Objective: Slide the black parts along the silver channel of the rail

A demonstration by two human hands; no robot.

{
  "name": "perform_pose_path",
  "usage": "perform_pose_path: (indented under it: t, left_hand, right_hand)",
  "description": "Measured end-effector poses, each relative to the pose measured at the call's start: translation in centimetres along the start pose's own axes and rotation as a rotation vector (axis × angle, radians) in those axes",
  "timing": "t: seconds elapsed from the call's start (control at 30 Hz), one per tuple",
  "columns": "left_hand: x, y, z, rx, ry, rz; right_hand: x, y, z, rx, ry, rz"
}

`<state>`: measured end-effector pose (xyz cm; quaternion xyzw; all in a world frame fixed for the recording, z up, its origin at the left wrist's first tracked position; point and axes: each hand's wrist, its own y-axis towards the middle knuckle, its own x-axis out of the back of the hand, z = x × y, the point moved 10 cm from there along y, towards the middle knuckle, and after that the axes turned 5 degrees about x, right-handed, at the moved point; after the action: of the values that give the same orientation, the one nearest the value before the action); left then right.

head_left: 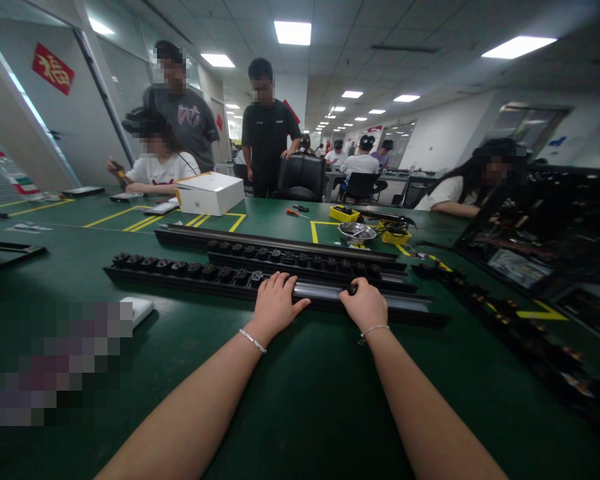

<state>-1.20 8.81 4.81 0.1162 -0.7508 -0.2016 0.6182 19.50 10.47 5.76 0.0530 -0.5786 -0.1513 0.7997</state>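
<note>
Across the green table in front of me lies a long black rail (180,283), with a row of round black socket modules (210,272) in its left part. My left hand (277,303) rests at the right end of this row, fingers stretched over the modules and thumb held apart. A stretch of bare, shiny channel (317,291) shows between my hands. Farther right, my right hand (367,305) pinches a small black socket module (351,289) at the rail; the fingers partly cover it. Right behind lies a second rail (300,263) with similar modules.
Another long black rail (280,243) lies farther back. Beyond are a white box (211,193), a metal bowl (357,231), yellow bins (344,213) and a screwdriver (296,213). More dark modules (510,320) line the right side. People sit and stand around the table.
</note>
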Motion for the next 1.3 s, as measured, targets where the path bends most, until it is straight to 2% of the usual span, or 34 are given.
perform_pose_path:
  t: [0.43, 0.9, 1.3]
  left_hand:
    - [0.0, 0.0, 0.0, -0.004, 0.006, -0.003]
    - [-0.1, 0.0, 0.1, 0.010, 0.007, 0.016]
    - [0.0, 0.0, 0.0, 0.000, 0.000, 0.002]
  right_hand:
    - [0.5, 0.1, -1.3, 0.039, -0.020, -0.027]
    - [0.5, 0.1, -1.3, 0.057, 0.018, -0.028]
    - [0.6, 0.4, -2.2, 0.029, 0.022, -0.013]
